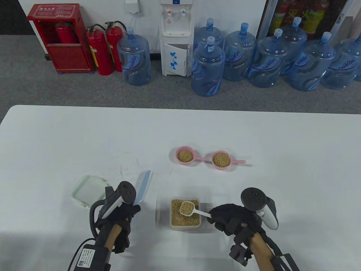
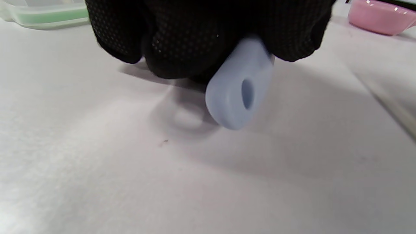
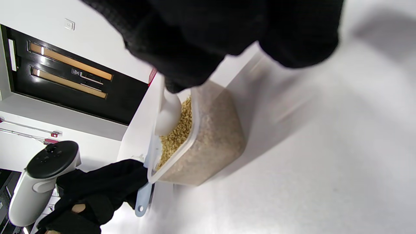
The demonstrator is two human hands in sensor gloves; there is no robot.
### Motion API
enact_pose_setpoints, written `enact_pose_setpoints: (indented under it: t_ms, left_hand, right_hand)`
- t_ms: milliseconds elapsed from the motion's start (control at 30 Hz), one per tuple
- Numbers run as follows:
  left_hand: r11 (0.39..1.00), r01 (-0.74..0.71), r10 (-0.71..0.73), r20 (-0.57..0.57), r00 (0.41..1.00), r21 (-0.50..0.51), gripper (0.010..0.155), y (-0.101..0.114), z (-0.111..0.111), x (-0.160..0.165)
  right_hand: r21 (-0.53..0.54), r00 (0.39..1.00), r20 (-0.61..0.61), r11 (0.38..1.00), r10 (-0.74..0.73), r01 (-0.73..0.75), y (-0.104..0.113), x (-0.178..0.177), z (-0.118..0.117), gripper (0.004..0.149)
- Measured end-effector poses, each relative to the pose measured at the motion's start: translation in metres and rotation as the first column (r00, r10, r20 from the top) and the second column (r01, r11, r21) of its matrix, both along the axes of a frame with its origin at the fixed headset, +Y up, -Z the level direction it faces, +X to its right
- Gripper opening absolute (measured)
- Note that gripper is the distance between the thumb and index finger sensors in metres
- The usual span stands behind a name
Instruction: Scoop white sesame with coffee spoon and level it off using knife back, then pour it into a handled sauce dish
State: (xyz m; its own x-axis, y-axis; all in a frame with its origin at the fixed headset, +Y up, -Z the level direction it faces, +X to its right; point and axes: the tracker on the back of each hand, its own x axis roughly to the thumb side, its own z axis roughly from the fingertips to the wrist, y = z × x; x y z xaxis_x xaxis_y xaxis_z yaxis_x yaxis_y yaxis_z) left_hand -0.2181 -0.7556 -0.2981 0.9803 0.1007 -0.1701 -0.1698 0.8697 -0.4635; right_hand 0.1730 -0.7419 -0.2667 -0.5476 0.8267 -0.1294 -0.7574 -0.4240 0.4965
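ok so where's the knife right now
In the table view the knife is at lower left, gripped by the left hand, its pale blue blade pointing away between the lid and the sesame container.

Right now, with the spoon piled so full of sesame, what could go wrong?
The spoon, held by the right hand, is heaped above the sesame container, so seeds could spill onto the table if it moves away unlevelled. The left hand grips the knife off to the side; a hard scrape could flick seeds out. Both pink sauce dishes already hold plenty, so pouring might overflow.
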Motion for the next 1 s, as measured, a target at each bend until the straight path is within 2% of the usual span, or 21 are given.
enact_pose_setpoints:
  t_ms: [200, 500, 633, 767, 833, 1000]
  left_hand:
    - [1.000, 0.021, -0.021, -0.042, 0.999, 0.002, 0.045, 0.001, 0.000, 0.001]
    - [0.973, 0.231, -0.231, -0.041, 0.972, -0.004, 0.045, 0.001, 0.000, 0.010]
    - [0.962, 0.273, -0.272, -0.033, 0.962, 0.017, 0.047, 0.001, 0.002, 0.013]
    - [0.952, 0.304, -0.303, -0.024, 0.953, 0.036, 0.056, 0.003, 0.004, 0.016]
    - [0.957, 0.277, -0.275, -0.035, 0.961, 0.089, 0.058, 0.010, 0.007, 0.016]
    - [0.935, 0.159, -0.161, -0.019, 0.987, 0.316, 0.063, 0.032, 0.017, 0.016]
  right_hand:
    - [0.005, 1.000, -0.004, 1.000, 0.000, 0.000, 0.000, 0.000, 0.000, 0.043]
    - [0.008, 1.000, -0.002, 1.000, 0.000, 0.000, 0.001, -0.001, 0.001, 0.044]
    - [0.014, 1.000, 0.002, 1.000, -0.010, 0.010, 0.002, -0.001, 0.001, 0.043]
    - [0.015, 1.000, 0.006, 1.000, -0.017, 0.017, 0.002, -0.001, 0.001, 0.043]
    - [0.014, 1.000, 0.007, 1.000, -0.023, 0.023, 0.002, 0.000, 0.001, 0.043]
    - [0.015, 0.999, 0.009, 0.999, -0.035, 0.034, 0.002, 0.000, 0.001, 0.043]
